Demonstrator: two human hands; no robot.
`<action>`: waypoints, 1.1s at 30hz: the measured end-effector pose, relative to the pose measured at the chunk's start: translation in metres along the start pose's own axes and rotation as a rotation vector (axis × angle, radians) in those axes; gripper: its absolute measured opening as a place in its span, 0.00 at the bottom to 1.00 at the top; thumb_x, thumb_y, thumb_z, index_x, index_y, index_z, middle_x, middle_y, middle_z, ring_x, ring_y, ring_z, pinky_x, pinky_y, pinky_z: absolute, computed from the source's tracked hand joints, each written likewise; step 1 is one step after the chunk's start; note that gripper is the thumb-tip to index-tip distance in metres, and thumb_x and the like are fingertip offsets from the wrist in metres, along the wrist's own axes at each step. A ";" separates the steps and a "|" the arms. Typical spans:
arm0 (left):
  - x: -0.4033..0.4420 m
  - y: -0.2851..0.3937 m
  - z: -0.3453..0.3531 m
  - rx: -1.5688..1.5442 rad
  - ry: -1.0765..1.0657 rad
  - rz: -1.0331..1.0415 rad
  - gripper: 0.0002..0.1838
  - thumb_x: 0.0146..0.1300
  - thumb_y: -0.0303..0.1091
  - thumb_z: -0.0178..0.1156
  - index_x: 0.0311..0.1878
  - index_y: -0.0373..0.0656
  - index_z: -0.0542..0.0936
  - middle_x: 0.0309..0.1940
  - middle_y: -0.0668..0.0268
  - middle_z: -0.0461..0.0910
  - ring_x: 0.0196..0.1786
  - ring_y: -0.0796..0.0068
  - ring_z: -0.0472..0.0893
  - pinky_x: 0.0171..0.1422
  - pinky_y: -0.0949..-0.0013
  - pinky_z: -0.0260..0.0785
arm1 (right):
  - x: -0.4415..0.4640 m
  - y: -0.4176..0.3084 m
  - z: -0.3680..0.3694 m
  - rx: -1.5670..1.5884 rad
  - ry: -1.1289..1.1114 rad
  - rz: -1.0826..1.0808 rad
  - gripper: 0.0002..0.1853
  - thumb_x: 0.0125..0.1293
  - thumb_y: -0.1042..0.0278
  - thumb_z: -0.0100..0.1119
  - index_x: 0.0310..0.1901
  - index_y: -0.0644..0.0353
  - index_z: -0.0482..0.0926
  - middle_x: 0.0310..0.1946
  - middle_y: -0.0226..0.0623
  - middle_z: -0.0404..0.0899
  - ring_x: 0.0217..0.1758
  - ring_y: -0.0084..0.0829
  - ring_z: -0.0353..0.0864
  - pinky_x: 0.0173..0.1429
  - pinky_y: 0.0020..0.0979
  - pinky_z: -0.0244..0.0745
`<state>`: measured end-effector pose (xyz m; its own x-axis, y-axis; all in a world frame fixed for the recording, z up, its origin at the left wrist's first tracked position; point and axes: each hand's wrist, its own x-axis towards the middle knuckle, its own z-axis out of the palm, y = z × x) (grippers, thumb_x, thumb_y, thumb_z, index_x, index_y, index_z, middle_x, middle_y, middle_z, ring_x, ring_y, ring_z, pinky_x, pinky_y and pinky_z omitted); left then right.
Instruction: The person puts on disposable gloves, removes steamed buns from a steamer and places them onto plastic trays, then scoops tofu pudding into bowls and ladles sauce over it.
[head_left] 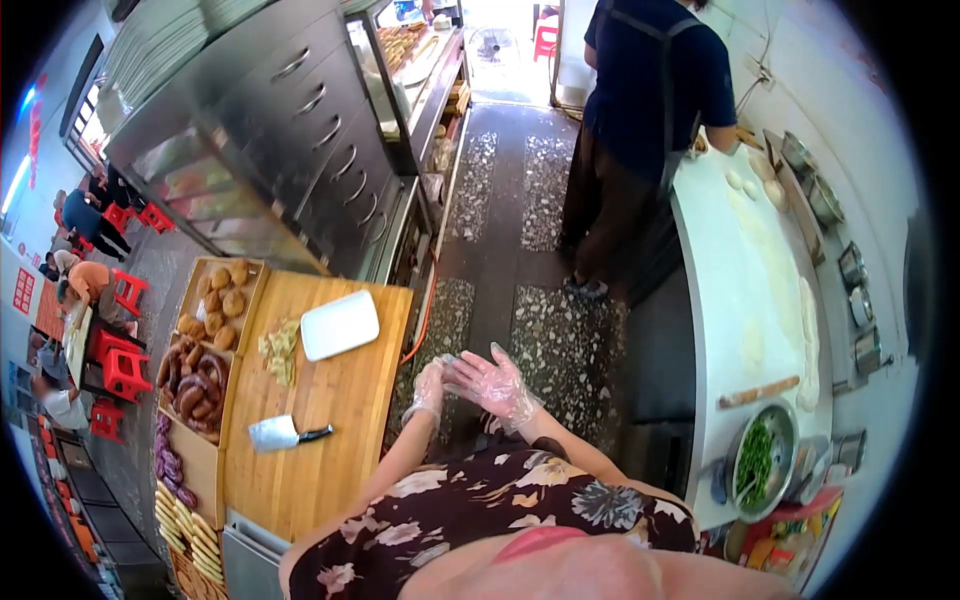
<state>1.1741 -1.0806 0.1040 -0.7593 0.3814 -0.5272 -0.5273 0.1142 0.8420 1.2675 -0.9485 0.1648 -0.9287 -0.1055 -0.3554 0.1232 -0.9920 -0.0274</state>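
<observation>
Head view: your left hand [492,386] is open, palm showing, in a clear glove; your right hand [430,388], also gloved, half curls at its fingertips, the glossy plastic obscuring whether it grips anything. Beside them, the wooden board [345,405] holds a white tray [340,325] near its far right corner, chopped pieces [280,350] too small to identify, and a cleaver [272,433] towards its left edge.
</observation>
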 end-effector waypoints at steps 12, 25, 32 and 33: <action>0.204 0.138 0.095 0.326 -0.112 -0.018 0.12 0.61 0.41 0.56 0.34 0.42 0.80 0.29 0.72 0.77 0.33 0.82 0.72 0.39 0.73 0.66 | 0.148 -0.206 0.048 -0.074 0.014 0.121 0.33 0.64 0.40 0.41 0.59 0.62 0.65 0.60 0.44 0.65 0.64 0.43 0.61 0.69 0.45 0.50; 0.474 0.303 0.191 0.289 -0.153 0.295 0.21 0.60 0.45 0.58 0.48 0.38 0.77 0.39 0.63 0.80 0.41 0.75 0.77 0.48 0.69 0.68 | 0.338 -0.412 0.145 -0.421 0.069 0.060 0.44 0.58 0.29 0.39 0.69 0.50 0.49 0.70 0.36 0.44 0.70 0.41 0.47 0.69 0.49 0.43; 0.510 0.373 0.243 0.663 -0.136 0.294 0.17 0.59 0.44 0.56 0.30 0.38 0.80 0.22 0.62 0.77 0.28 0.76 0.74 0.35 0.65 0.67 | 0.365 -0.487 0.152 -0.333 -0.023 0.070 0.44 0.58 0.27 0.31 0.68 0.53 0.53 0.70 0.38 0.45 0.71 0.41 0.44 0.70 0.47 0.38; 0.524 0.366 0.246 0.609 -0.077 0.305 0.19 0.59 0.46 0.55 0.28 0.37 0.79 0.20 0.61 0.76 0.25 0.73 0.74 0.33 0.65 0.66 | 0.370 -0.497 0.156 -0.322 -0.014 0.080 0.43 0.59 0.27 0.34 0.67 0.54 0.55 0.69 0.38 0.49 0.70 0.41 0.48 0.69 0.46 0.42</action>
<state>0.6769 -0.6127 0.1640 -0.7985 0.5403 -0.2654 0.0317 0.4781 0.8778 0.8082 -0.5052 0.1932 -0.9162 -0.1852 -0.3553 0.2978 -0.9081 -0.2946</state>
